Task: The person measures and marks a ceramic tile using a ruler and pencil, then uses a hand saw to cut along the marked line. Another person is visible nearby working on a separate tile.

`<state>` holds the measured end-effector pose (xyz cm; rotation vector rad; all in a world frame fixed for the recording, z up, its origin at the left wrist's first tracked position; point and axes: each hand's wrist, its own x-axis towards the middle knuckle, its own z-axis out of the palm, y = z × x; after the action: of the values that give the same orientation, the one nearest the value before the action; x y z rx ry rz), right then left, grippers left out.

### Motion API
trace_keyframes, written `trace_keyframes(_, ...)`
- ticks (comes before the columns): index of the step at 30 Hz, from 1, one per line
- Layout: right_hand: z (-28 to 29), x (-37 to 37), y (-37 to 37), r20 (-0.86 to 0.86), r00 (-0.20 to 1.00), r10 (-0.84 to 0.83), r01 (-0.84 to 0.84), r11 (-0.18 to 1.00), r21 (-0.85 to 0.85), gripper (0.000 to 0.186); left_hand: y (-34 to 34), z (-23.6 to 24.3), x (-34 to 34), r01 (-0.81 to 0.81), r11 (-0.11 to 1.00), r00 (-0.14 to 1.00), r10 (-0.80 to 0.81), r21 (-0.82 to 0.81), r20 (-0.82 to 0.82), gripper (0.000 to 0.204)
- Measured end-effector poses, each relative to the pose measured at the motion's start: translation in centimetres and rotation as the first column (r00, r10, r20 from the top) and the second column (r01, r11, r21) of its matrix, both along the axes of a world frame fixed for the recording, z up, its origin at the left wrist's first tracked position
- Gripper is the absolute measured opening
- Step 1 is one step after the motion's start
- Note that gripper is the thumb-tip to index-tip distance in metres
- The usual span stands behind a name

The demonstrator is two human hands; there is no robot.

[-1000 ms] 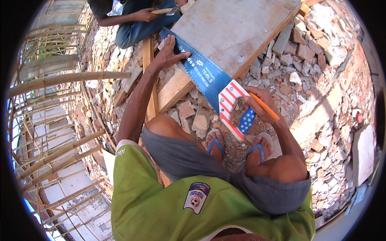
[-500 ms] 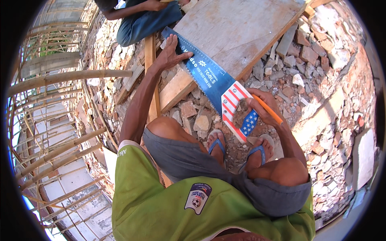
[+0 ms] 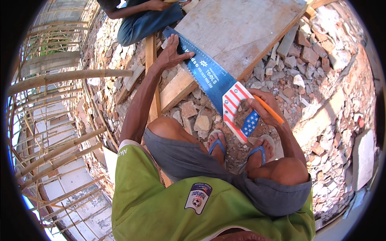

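Hand saw [image 3: 209, 78], one: blue blade, striped and starred handle. Located between 12 and 1 o'clock of centre, laid across the near end of the board, teeth facing 7 o'clock, handle at 3.

Board [image 3: 241, 34], one: broad, wooden, at 1 o'clock.

Left hand [image 3: 172, 54], between 11 and 12: fingers spread wide, pressed on the blade near its tip.

Right hand [image 3: 262, 110], at 3: closed, holding one orange stick [image 3: 269, 109], pencil-shaped, against the saw handle.

Stage, by judgement: saw positioned and steadied with both hands. No cut in the board shows; no drawn line can be made out. What is left beyond this cannot be told.

Timbers, two near the left arm: one thick length [image 3: 179, 90] at 11, running out beneath the saw; one narrow length [image 3: 151, 60] between 10 and 11.

Sandals, two, blue-strapped [image 3: 218, 145], between 4 and 5.

Co-worker's hand [image 3: 160, 5], one visible, at 11: around a pale object, cropped.

Bamboo poles [image 3: 68, 78], at 9: many, uncounted.

Rubble [image 3: 309, 56], chiefly 1 to 4: uncounted.
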<state>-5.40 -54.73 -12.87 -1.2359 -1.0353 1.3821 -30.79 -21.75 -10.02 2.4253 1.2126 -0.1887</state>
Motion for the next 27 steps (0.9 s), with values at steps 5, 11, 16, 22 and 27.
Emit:
trace_keyframes(5,-0.5,0.2,-0.3,0.012,1.000,-0.005,0.004,1.000,0.026,0.039,-0.1,0.0,0.3,0.028,0.998,0.998,-0.025,0.054,-0.053,0.124)
trace_keyframes(11,-0.5,0.2,0.0,0.018,1.000,0.008,-0.008,1.000,0.012,0.039,0.1,0.2,0.3,0.055,0.998,0.997,-0.053,0.031,-0.057,0.132)
trace_keyframes(16,-0.4,0.1,-0.1,0.003,1.000,-0.005,0.005,1.000,-0.002,0.039,0.5,0.4,0.4,0.090,0.996,0.987,-0.085,0.028,-0.138,0.139)
trace_keyframes(22,0.2,-0.1,-0.2,-0.012,1.000,0.006,-0.007,0.999,-0.031,0.036,0.8,0.1,0.1,0.124,0.991,0.983,-0.117,0.044,-0.139,0.139)
trace_keyframes(27,0.0,0.0,-0.2,-0.002,1.000,0.018,-0.018,1.000,-0.022,0.036,0.7,0.0,0.0,0.118,0.992,0.987,-0.112,0.049,-0.118,0.139)
